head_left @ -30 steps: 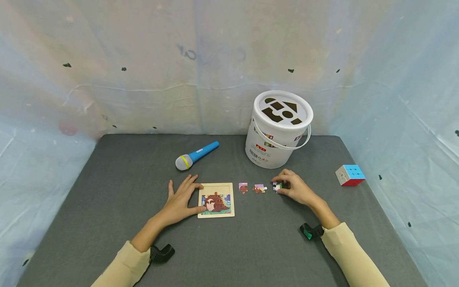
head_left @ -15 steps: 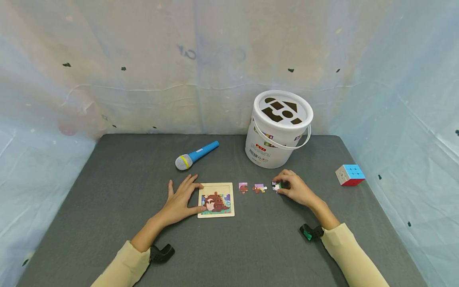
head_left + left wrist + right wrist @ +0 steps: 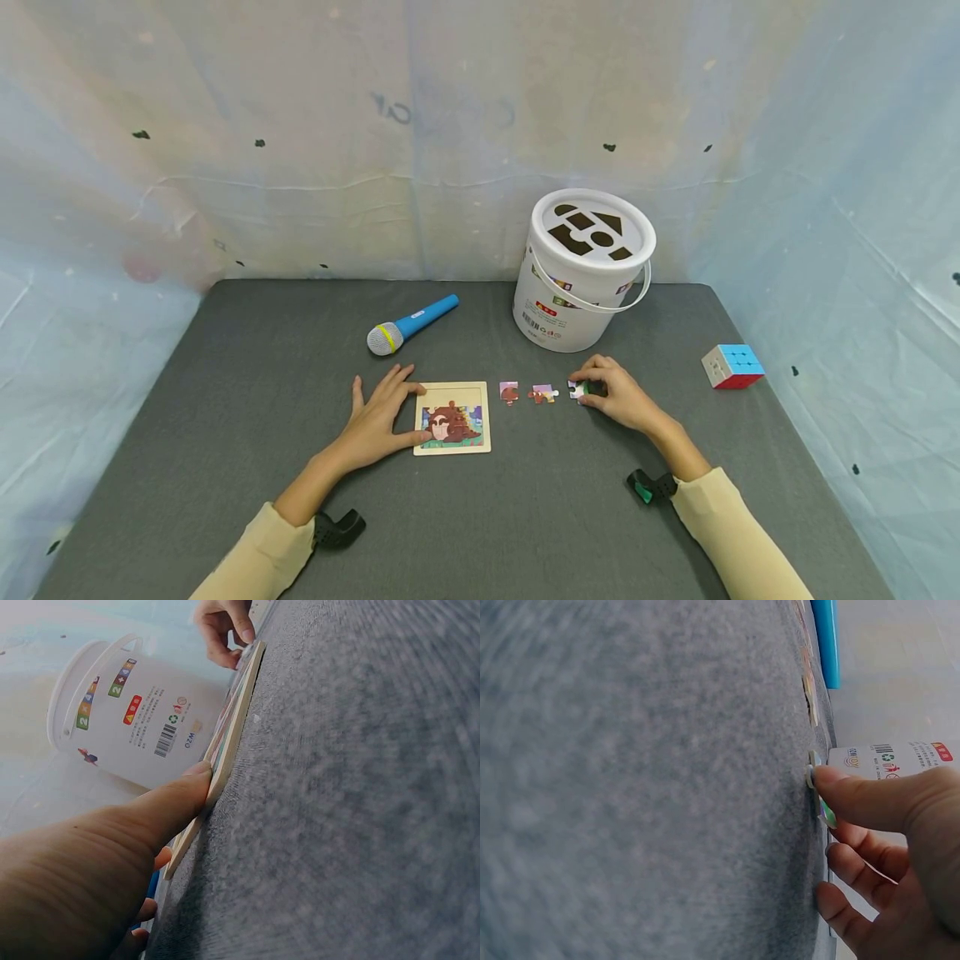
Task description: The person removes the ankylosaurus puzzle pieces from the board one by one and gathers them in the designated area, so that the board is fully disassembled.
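Observation:
A square wooden puzzle board (image 3: 452, 389) lies on the table, its lower part filled with a brown cartoon picture and its upper strip bare wood. My left hand (image 3: 375, 433) rests on the board's left side, fingers spread; its thumb (image 3: 184, 796) presses the near edge in the left wrist view. To the right, my right hand (image 3: 618, 398) pinches a white and green puzzle piece (image 3: 576, 390) between thumb and fingers, at the tabletop. Between board and right hand lie a pink and brown puzzle piece (image 3: 508, 392) and a purple and yellow puzzle piece (image 3: 542, 394).
Behind the pieces stands a white lidded bucket (image 3: 558, 321) with shape cut-outs and a handle. A blue toy microphone (image 3: 420, 321) lies beyond the board. At the right edge of the grey table (image 3: 480, 533) sits a puzzle cube (image 3: 733, 367).
The puzzle piece in my right hand has shifted very slightly left. My left hand and the board have stayed where they were.

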Motion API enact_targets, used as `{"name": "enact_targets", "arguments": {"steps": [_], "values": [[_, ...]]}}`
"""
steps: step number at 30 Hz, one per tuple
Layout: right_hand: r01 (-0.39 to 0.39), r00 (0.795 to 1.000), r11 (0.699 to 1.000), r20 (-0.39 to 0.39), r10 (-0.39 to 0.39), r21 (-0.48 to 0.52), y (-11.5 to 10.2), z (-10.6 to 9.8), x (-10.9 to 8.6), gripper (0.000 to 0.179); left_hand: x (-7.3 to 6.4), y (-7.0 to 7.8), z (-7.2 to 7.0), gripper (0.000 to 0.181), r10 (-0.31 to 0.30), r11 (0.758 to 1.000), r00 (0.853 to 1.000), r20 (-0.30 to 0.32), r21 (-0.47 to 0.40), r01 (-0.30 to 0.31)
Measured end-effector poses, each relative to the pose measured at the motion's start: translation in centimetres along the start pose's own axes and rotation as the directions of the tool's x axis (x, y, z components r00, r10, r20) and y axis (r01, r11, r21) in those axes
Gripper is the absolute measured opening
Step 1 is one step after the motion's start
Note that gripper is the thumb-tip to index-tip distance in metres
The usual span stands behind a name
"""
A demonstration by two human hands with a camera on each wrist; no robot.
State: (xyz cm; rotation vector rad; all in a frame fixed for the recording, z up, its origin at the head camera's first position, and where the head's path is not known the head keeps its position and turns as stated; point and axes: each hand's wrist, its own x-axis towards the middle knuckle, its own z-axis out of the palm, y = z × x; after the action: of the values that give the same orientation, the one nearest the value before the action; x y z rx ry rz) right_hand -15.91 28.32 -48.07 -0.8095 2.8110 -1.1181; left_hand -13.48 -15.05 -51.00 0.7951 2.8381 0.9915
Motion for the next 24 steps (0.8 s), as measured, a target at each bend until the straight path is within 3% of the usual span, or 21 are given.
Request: {"name": "enact_targets", "arguments": {"steps": [17, 24], "values": [[0.025, 1.000, 1.000, -0.018, -0.025, -0.010, 0.17, 0.24, -0.17, 0.031, -0.08, 0.01, 0.08, 0.067, 0.013, 1.000, 1.000, -0.021, -0.003, -0.013], [0.002, 1.000, 1.000, -0.003, -0.002, 0.009, 0.05, 0.11, -0.17, 0.028, -0.07, 0.05, 0.04, 0.068, -0.001, 1.000, 1.000, -0.005, -0.003, 0.001]]}}
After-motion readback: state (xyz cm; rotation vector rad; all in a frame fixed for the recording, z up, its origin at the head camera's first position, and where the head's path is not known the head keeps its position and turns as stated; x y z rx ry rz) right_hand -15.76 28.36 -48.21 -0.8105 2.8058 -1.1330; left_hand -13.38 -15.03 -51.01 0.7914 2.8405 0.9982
